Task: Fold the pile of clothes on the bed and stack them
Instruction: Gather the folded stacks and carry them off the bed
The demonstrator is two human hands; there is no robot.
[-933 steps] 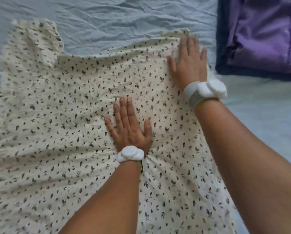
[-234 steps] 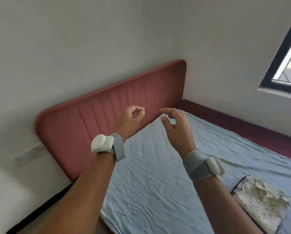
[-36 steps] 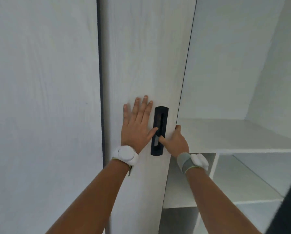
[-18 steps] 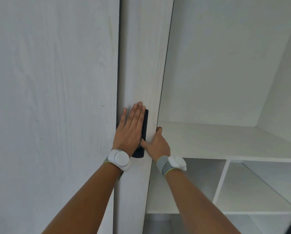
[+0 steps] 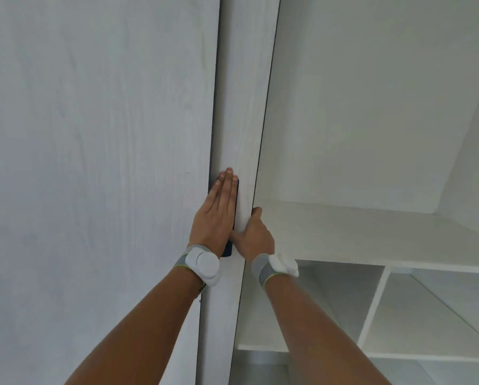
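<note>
Left hand (image 5: 218, 215) flat on door (image 5: 232, 120); right hand (image 5: 253, 234) grips edge.

Legible text, labels, brands, numbers, signs: none was found. The pale wood-grain sliding door (image 5: 241, 107) and the white shelf (image 5: 371, 234) at 3 o'clock from it bore no markings. The white wrist units at 6 o'clock carried no readable print.

Door (image 5: 238, 107): we have slid it further left, its visible strip narrower.
Handle (image 5: 227, 251): our left hand (image 5: 214, 218) now covers most of it.
</note>
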